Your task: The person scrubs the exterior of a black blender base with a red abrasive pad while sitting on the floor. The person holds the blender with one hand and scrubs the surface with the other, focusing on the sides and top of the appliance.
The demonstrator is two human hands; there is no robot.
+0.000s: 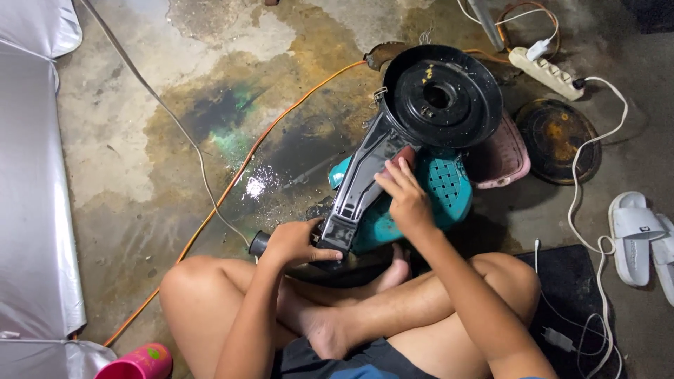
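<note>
While gripped: black housing [393,133] under fingers [393,175].

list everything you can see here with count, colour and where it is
air-cleaner housing: 1, black, round with long snout, centre, resting on the stool
plastic stool: 1, teal, lattice top, under the housing
basket: 1, pink, right of the stool
round lid: 1, rusty dark, floor at right
power strip: 1, white, top right
orange cable: 1, running diagonally across the floor
sandals: 2, white, right edge
cup: 1, pink, bottom left
mat: 1, black, lower right
left hand: grips the snout's end
right hand: fingers press a reddish pad on the snout
</note>
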